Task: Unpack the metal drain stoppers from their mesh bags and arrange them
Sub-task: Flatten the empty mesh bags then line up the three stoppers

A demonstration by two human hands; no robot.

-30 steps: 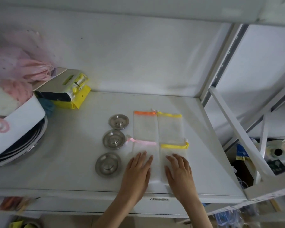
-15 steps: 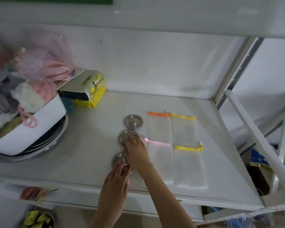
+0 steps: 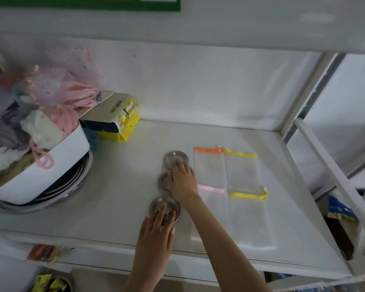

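Observation:
Three round metal drain stoppers lie in a column on the white shelf (image 3: 114,203). My left hand (image 3: 156,230) rests its fingertips on the near stopper (image 3: 159,204). My right hand (image 3: 182,181) lies over the middle stopper (image 3: 162,181) with its fingertips touching the far stopper (image 3: 173,158). Neither hand lifts anything. To the right lie several flat empty mesh bags: an orange-trimmed bag (image 3: 209,168), a yellow-trimmed bag (image 3: 241,171), a pink-trimmed bag (image 3: 212,209) and a second yellow-trimmed bag (image 3: 251,220).
A white bin (image 3: 51,165) stuffed with pink and white fabric sits on stacked metal plates at the left. A yellow packet (image 3: 116,121) lies behind it. A white frame bar (image 3: 329,171) slants past the shelf's right edge.
Both hands left the near mesh bags and moved left onto the stoppers. The right hand then reached farther back, from the middle stopper to the far one. The camera view shifted.

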